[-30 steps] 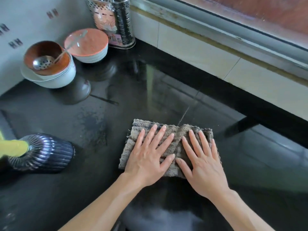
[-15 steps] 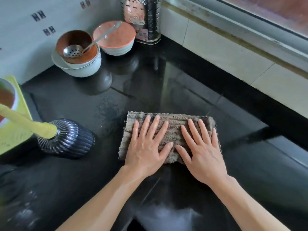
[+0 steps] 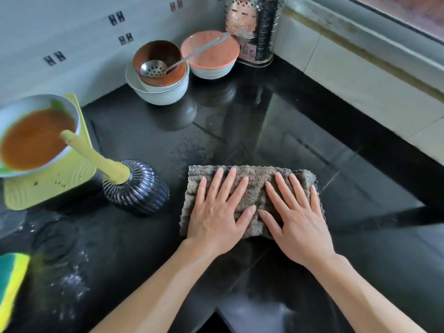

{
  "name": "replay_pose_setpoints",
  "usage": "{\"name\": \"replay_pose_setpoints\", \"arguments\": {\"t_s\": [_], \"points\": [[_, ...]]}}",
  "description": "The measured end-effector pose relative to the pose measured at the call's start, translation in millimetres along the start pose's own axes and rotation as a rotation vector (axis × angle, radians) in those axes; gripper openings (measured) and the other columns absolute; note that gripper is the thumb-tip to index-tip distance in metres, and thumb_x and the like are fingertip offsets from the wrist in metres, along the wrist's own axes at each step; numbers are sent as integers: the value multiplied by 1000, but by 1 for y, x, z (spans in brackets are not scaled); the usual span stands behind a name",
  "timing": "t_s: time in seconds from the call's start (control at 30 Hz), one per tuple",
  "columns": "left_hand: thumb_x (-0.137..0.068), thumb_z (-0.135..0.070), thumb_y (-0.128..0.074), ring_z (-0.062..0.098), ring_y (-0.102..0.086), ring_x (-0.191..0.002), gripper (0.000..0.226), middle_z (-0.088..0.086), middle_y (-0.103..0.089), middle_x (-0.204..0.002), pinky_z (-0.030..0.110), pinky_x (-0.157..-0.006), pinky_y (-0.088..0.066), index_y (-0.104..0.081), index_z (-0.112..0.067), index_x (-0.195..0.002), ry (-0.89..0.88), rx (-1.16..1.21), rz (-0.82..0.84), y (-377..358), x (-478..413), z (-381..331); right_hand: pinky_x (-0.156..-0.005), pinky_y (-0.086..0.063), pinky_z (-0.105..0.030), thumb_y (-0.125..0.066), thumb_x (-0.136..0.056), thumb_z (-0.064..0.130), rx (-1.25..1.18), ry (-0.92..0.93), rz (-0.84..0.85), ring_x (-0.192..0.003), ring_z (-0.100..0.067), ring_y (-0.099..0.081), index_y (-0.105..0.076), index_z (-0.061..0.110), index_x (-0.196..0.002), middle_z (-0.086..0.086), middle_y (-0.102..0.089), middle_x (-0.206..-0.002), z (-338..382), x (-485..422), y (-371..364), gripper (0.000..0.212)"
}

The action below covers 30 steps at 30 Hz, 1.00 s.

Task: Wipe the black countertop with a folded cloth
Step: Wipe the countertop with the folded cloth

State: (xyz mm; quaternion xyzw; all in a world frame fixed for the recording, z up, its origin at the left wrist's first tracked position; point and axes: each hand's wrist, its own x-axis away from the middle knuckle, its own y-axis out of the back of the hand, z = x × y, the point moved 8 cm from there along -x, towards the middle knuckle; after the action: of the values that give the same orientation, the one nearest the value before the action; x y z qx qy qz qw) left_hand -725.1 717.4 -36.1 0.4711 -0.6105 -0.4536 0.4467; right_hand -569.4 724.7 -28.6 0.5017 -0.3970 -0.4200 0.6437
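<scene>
A folded grey-brown cloth (image 3: pixel 252 175) lies flat on the glossy black countertop (image 3: pixel 276 131), a little right of centre. My left hand (image 3: pixel 217 212) presses its left half, palm down, fingers spread. Beside it my right hand (image 3: pixel 296 217) presses the right half the same way. Both thumbs nearly touch in the middle of the cloth. Pale dusty smears (image 3: pixel 72 287) mark the countertop at the lower left.
Left of the cloth stands a dark ribbed holder (image 3: pixel 141 188) with a yellow handle (image 3: pixel 93 156). A bowl of orange liquid (image 3: pixel 33 135) rests on a yellow mat (image 3: pixel 48 186). Stacked bowls with a slotted spoon (image 3: pixel 158 78), an orange bowl (image 3: pixel 210 55), a metal canister (image 3: pixel 254 27) and a sponge (image 3: pixel 10 282) ring the area.
Both hands have slid the cloth toward the left and a little nearer to me. The view has swung left, bringing the bowl of orange liquid, the yellow mat and the sponge into sight.
</scene>
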Motion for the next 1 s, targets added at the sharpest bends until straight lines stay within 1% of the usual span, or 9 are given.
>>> {"name": "replay_pose_setpoints", "arguments": {"t_s": [0.13, 0.33, 0.43, 0.5, 0.6, 0.7, 0.83, 1.0], "points": [[-96, -61, -5, 18, 12, -150, 66, -3, 6, -165, 47, -119, 11, -2, -34, -156, 21, -30, -4, 3, -19, 15, -121, -3, -51, -14, -97, 66, -12, -12, -9, -150, -16, 3, -19, 31, -152, 7, -10, -162, 4, -19, 0, 66], [-98, -60, -5, 19, 12, -151, 65, -2, 6, -165, 46, -119, 15, 0, -32, -156, 60, -1, -37, 7, -14, 19, -121, -1, -51, -13, -97, 65, -4, 16, 3, -150, -17, 6, -15, 31, -153, 6, -8, -162, 9, -31, 1, 65], [-99, -59, -8, 19, 11, -151, 63, -2, 5, -165, 47, -120, 11, 0, -32, -156, 92, 23, -48, 7, -7, 25, -120, -5, -53, -16, -98, 63, -5, 44, 3, -151, -20, 2, -20, 29, -153, 4, -12, -162, 13, -32, 0, 65], [-99, -58, -9, 20, 9, -151, 63, -2, 3, -165, 48, -121, 7, -2, -31, -156, 114, 28, -51, 7, -9, 28, -120, -4, -53, -16, -98, 63, -7, 61, 3, -151, -20, 1, -23, 28, -153, 4, -14, -162, 18, -37, 0, 65], [-98, -58, -5, 20, 9, -151, 65, -2, 4, -165, 50, -121, 3, 0, -31, -157, 173, 15, -57, 8, -23, 37, -120, 1, -50, -17, -98, 62, -9, 89, 4, -151, -20, 2, -23, 28, -153, 4, -12, -162, 23, -60, 1, 65], [-97, -61, -2, 20, 10, -151, 66, -2, 5, -165, 49, -120, 6, 2, -32, -156, 223, -2, -64, 13, -46, 58, -120, 8, -48, -13, -97, 63, 11, 104, 12, -150, -20, 5, -18, 30, -154, 6, -6, -162, 29, -90, 1, 65], [-96, -61, -1, 19, 9, -151, 66, -4, 4, -166, 49, -120, 7, 0, -34, -156, 270, 4, -80, 23, -87, 86, -120, 6, -50, -11, -98, 62, 11, 109, 11, -150, -20, 5, -17, 31, -154, 5, -6, -163, 37, -133, 2, 65], [-98, -60, -7, 19, 7, -151, 64, -4, 0, -166, 50, -120, 8, -5, -34, -156, 366, 48, -100, 30, -129, 110, -119, 4, -53, -14, -97, 61, 7, 125, 22, -150, -20, 5, -17, 33, -154, 6, -6, -164, 40, -191, 5, 64]]}}
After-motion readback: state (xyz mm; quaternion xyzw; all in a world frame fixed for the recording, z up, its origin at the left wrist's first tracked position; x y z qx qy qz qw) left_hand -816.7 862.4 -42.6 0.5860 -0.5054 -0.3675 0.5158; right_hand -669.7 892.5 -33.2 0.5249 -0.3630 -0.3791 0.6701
